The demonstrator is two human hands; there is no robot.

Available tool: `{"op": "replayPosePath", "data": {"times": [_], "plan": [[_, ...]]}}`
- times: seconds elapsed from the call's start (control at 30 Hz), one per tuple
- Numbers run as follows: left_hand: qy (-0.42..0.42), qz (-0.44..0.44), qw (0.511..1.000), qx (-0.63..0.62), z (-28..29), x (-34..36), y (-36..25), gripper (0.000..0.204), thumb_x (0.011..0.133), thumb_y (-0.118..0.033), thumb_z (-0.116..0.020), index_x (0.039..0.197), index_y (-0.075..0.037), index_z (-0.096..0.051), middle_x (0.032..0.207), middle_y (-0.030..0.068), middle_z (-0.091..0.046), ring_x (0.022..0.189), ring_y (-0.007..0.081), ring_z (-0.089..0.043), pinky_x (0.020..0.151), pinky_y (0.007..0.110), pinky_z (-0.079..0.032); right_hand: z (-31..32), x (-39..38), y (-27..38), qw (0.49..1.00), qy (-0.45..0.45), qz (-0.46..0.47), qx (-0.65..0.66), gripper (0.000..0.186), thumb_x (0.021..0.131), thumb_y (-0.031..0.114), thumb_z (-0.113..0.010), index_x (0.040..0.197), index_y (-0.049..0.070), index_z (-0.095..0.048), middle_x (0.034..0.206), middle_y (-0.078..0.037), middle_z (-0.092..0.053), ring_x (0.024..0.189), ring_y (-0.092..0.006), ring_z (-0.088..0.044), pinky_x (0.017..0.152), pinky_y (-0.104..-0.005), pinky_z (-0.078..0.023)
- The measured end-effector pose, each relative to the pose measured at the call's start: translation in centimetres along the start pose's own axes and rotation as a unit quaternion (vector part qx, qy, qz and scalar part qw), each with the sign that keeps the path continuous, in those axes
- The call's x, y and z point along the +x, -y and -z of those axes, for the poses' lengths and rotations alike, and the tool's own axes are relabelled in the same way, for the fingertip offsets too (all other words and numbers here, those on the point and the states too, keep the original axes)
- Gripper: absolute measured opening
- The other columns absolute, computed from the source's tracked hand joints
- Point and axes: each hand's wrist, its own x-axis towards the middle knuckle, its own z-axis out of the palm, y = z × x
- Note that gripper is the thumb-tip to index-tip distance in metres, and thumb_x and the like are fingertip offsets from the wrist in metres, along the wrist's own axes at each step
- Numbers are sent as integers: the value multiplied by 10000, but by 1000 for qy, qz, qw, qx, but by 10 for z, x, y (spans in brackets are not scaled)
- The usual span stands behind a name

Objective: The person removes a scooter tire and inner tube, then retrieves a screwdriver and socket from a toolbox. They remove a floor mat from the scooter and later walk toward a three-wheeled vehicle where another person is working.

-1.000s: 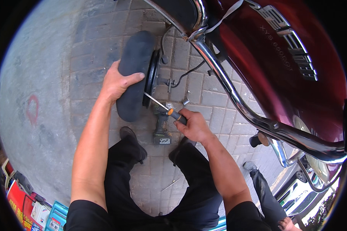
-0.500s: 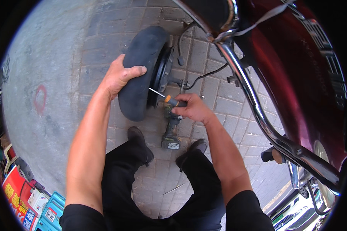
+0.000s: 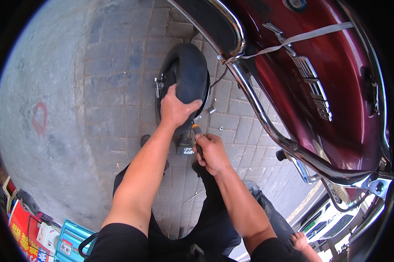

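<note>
Probably heavy, the rubber-tyred wheel (image 3: 191,72) stands on the brick paving (image 3: 107,87) ahead of the person's feet; its tread looks firm and grippy, its metal axle end (image 3: 158,83) smoother. The left hand (image 3: 176,108) clasps the tyre's near part, thumb across the tread, a sound place to hold. The right hand (image 3: 212,153) is wrapped around a screwdriver (image 3: 197,129), its tip hidden at the wheel's right edge. Paving stretches left; the chrome guard bar (image 3: 259,106) limits room rightward, a cordless power tool (image 3: 185,149) the near side.
</note>
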Motion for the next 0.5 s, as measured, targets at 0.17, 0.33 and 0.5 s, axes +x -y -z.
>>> {"op": "replayPosePath", "data": {"times": [0.17,0.33,0.5], "plan": [[-15,-22,999,-17,11,12,9,810,592,-363,-843,1244,15,-547,1067,262,-673,1010,398,-657,897,443,-511,-52,3,-11,991,-47,22,127,215,931,204,-606,927,16,-503,691,-48,-540,452,-100,-449,365,-253,-317],[50,-45,994,-85,28,24,15,771,605,-321,-867,1219,22,-549,1056,248,-676,1001,383,-662,909,428,-507,-66,-4,-4,990,-96,-4,107,214,923,199,-614,908,9,-516,680,-54,-545,434,-98,-432,360,-253,-311],[137,13,983,-119,33,48,17,710,610,-263,-887,1146,74,-565,1058,190,-673,943,264,-653,873,358,-503,-53,-23,5,998,-34,5,50,267,910,235,-612,832,-8,-535,641,-55,-546,419,-93,-424,354,-264,-301]]}}
